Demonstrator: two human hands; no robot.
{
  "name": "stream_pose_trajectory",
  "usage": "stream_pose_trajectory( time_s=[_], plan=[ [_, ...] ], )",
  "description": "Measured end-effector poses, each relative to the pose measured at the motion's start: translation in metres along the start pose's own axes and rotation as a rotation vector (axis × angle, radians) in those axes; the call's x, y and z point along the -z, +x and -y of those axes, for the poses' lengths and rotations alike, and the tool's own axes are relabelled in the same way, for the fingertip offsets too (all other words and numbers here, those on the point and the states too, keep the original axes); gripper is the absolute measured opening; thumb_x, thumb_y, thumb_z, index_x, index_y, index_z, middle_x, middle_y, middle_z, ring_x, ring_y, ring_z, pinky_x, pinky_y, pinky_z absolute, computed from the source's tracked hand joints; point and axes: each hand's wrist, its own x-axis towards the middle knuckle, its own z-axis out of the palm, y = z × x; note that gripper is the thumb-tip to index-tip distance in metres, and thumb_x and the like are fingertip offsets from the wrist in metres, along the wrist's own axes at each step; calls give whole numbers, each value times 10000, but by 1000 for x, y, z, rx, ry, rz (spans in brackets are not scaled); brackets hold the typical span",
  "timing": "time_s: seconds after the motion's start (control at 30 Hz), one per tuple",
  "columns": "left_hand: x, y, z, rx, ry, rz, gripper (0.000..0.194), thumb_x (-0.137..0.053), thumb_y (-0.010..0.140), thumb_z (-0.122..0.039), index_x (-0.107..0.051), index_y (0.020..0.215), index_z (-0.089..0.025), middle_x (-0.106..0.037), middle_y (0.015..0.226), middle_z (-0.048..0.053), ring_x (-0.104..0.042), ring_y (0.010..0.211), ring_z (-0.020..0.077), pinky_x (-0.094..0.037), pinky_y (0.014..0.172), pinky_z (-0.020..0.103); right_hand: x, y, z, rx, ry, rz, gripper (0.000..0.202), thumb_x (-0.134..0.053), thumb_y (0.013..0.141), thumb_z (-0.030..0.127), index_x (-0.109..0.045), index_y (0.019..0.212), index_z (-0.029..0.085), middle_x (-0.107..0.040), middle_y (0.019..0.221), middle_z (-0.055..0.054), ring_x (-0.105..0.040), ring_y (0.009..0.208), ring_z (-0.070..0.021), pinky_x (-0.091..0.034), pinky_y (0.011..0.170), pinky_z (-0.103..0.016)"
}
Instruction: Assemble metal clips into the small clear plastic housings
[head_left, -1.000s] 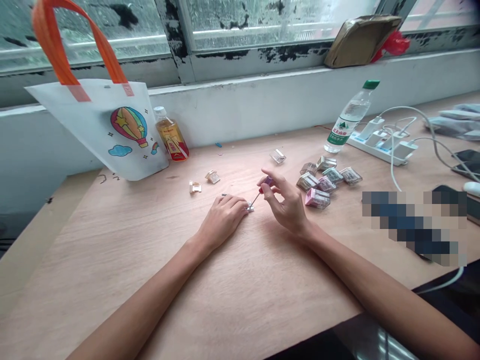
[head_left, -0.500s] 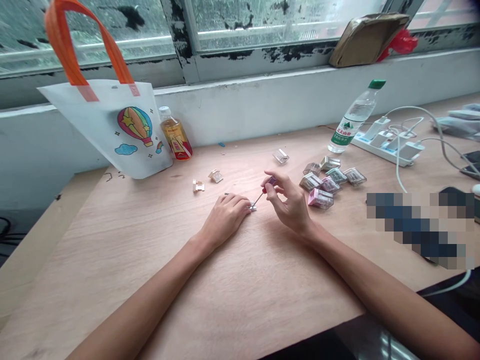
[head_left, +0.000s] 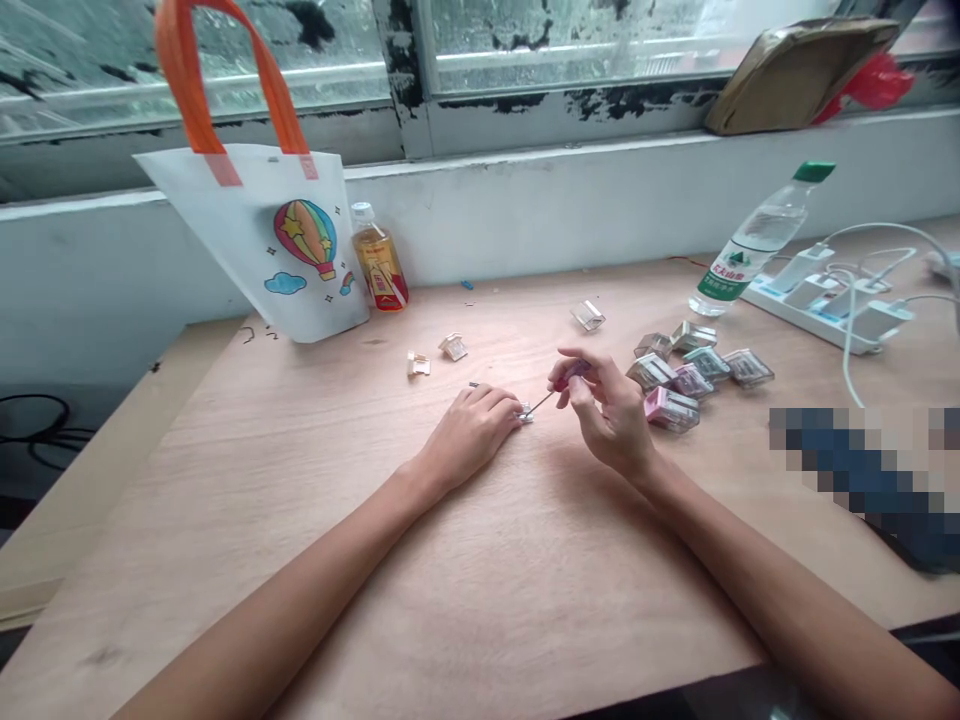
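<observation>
My left hand (head_left: 476, 432) rests on the table, its fingertips closed on a small whitish sharpener part (head_left: 527, 411) that they partly cover. In my right hand (head_left: 613, 418) is a screwdriver (head_left: 541, 402) with a dark red handle, gripped between thumb and fingers. Its thin shaft slants down to the left, and the tip meets the part; exact contact is too small to make out. Beside my right hand lie several pencil sharpeners with clear boxes, a pink sharpener (head_left: 673, 409) nearest. Two cream-coloured pieces (head_left: 453, 347) sit beyond my left hand.
A clear sharpener box (head_left: 588, 316) lies farther back. Along the wall stand a white bag (head_left: 247, 230) with orange handles, a drink bottle (head_left: 381, 265) and a water bottle (head_left: 757, 245). A power strip (head_left: 817, 312) with white cables is at the right, near a blurred-out patch.
The whole scene has shifted right in view as the camera turned left. The screwdriver leans flatter than before, its handle lower. Both hands keep their hold.
</observation>
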Motion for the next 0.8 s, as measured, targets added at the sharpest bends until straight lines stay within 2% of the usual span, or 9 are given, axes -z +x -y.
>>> stream_pose_trajectory(
  time_s=[0.1, 0.2, 0.33, 0.47, 0.57, 0.7, 0.8],
  plan=[
    [1, 0, -1, 1, -7, 12, 164, -531, 1035, -268, -663, 1086, -184, -725, 1158, 72, -633, 1080, 214, -477, 924, 368, 2, 1, 2, -16, -37, -9, 350, -558, 988, 239, -604, 1332, 282, -635, 1063, -42, -665, 870, -161, -605, 674, -304],
    [1, 0, -1, 2, 6, 22, 175, -528, 1036, -276, -663, 1091, -180, -719, 1175, 83, -632, 1086, 215, -479, 934, 368, 0, 3, 5, -19, -45, -51, 336, -662, 946, 272, -671, 1281, 296, -627, 1031, -29, -662, 855, -159, -617, 713, -321],
    [0, -1, -1, 9, 18, 10, 186, -517, 1041, -286, -659, 1107, -186, -720, 1173, 77, -626, 1105, 223, -470, 934, 385, -6, 3, 8, -47, 65, -95, 401, -630, 972, 261, -592, 1369, 300, -704, 1047, -29, -707, 865, -172, -628, 831, -385],
    [-1, -1, 0, 0, 10, 10, 196, -502, 1045, -294, -662, 1101, -196, -718, 1173, 81, -623, 1107, 230, -468, 929, 394, -9, 1, 6, -35, 18, -107, 295, -651, 960, 298, -657, 1255, 283, -719, 1149, -62, -702, 1004, -227, -593, 946, -467],
    [-1, -1, 1, -4, 8, 5, 188, -509, 1042, -293, -661, 1104, -202, -717, 1175, 82, -622, 1109, 231, -465, 933, 394, -9, 2, 4, -27, -12, -156, 268, -699, 929, 302, -701, 1197, 294, -704, 1108, -51, -692, 993, -229, -580, 960, -472],
    [-1, -1, 1, -5, 10, 14, 174, -508, 1041, -274, -658, 1088, -199, -718, 1166, 73, -620, 1093, 225, -459, 920, 384, -10, 2, 5, -60, 55, -118, 345, -593, 996, 268, -628, 1338, 293, -725, 1151, -54, -706, 1002, -213, -575, 975, -469],
    [-1, 0, 2, -4, 10, 14, 172, -511, 1040, -274, -656, 1096, -199, -716, 1171, 74, -620, 1096, 226, -458, 920, 382, -10, 2, 6, -36, 13, -131, 331, -697, 933, 280, -673, 1263, 292, -712, 1155, -51, -688, 1034, -224, -570, 976, -459]
  ],
)
